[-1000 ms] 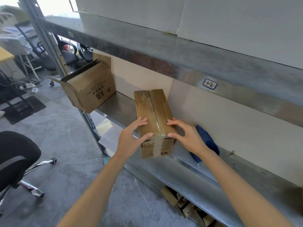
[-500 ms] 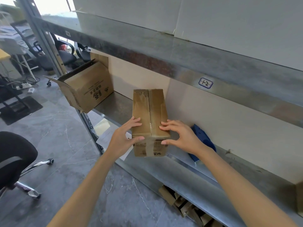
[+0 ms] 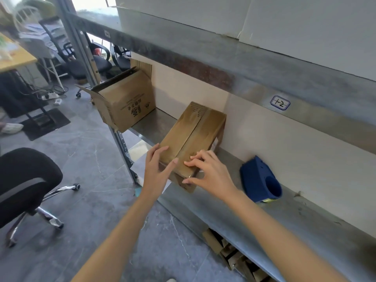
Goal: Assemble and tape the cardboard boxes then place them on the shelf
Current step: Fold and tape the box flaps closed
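Single head-worn view, forward and down, close over the shelf (image 3: 234, 210) edge.

A storeroom corner of an office: a metal shelf rack (image 3: 234, 210) with a handwritten label (image 3: 280, 102) on its upper beam holds an open cardboard box (image 3: 130, 104) at its left end and a blue tape dispenser (image 3: 258, 180). Swivel chairs (image 3: 26, 176), a desk (image 3: 16, 58) and a power strip (image 3: 49, 96) sit beyond.
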### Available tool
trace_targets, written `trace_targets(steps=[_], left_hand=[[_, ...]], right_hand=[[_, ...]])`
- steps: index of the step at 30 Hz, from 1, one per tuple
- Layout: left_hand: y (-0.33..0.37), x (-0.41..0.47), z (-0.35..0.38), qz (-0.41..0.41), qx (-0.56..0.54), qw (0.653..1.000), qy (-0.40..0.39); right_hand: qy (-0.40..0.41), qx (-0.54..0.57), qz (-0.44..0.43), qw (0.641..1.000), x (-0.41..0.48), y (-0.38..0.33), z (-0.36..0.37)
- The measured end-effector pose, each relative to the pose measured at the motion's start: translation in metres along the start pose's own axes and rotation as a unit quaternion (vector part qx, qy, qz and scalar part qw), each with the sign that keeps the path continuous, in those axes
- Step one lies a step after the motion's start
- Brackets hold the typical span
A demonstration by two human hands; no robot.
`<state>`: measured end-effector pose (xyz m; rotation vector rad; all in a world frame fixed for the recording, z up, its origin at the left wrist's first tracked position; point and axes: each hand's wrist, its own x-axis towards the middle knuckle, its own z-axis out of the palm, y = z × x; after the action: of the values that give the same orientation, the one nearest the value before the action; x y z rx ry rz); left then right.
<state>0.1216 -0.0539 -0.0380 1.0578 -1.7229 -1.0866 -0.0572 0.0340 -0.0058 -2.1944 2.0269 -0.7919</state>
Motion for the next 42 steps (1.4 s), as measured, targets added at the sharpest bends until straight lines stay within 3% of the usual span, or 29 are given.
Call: trace_targets(steps=[6, 11, 17, 23, 30, 33, 36, 39, 42], left_hand=[[0.002, 0.018, -0.002, 0.031, 0.042, 0.998, -0.022], [-0.007, 0.048, -0.023, 0.066, 0.034, 0.992, -0.099], [-0.016, 0.103, -0.062, 0.083, 0.078, 0.975, -0.193], [-0.023, 0.135, -0.071, 0.106, 0.066, 0.978, -0.165], [-0.035, 0.147, -0.066, 0.062, 0.034, 0.989, -0.130], [-0.031, 0.154, -0.061, 0.055, 0.011, 0.986, -0.158], [-0.029, 0.158, -0.051, 0.038, -0.011, 0.975, -0.220], [-0.028, 0.167, -0.046, 0.015, -0.041, 0.962, -0.269], [-0.026, 0.184, -0.047, 0.009, -0.071, 0.946, -0.315]], right_hand=[[0.041, -0.018, -0.005, 0.999, 0.008, -0.003, 0.003], [-0.023, -0.067, -0.039, 0.997, 0.021, 0.010, -0.003], [-0.046, -0.089, 0.048, 0.994, 0.043, 0.036, -0.011], [0.117, -0.143, 0.070, 0.980, 0.055, 0.021, 0.016], [0.133, -0.165, 0.114, 0.970, 0.064, 0.007, 0.028], [0.113, -0.160, 0.117, 0.974, 0.064, 0.008, 0.017], [0.102, -0.149, 0.175, 0.968, 0.059, 0.020, -0.001], [0.090, -0.055, 0.248, 0.963, 0.045, 0.031, -0.011], [0.101, -0.006, 0.249, 0.963, 0.032, 0.030, -0.007]])
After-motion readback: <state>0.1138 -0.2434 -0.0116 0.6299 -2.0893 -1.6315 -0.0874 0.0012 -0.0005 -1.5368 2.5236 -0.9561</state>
